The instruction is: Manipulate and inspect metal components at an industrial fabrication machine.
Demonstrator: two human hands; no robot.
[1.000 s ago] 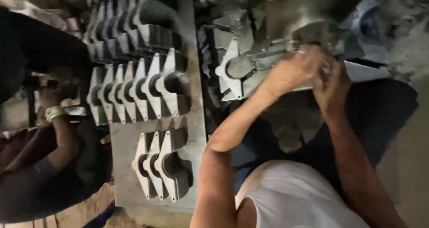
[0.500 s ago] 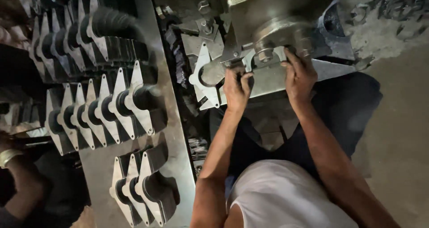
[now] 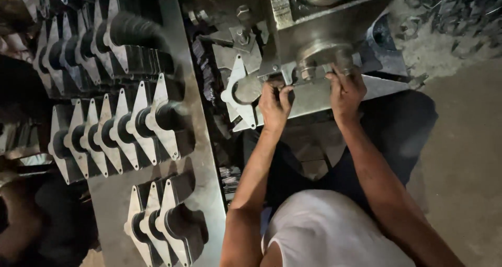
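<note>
Both hands seat a metal plate [image 3: 308, 97] under the press head [image 3: 324, 55]: left hand [image 3: 274, 107] and right hand [image 3: 345, 89] pinching its edge; next, align squarely

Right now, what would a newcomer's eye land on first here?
Probably the two bare hands pressed up against the grey metal machine at top centre: the left hand beside a pale diamond-shaped metal plate with a round hole, the right hand under the round fitting. Next, the rows of stacked matching plates standing on edge on the steel sheet to the left.
</note>
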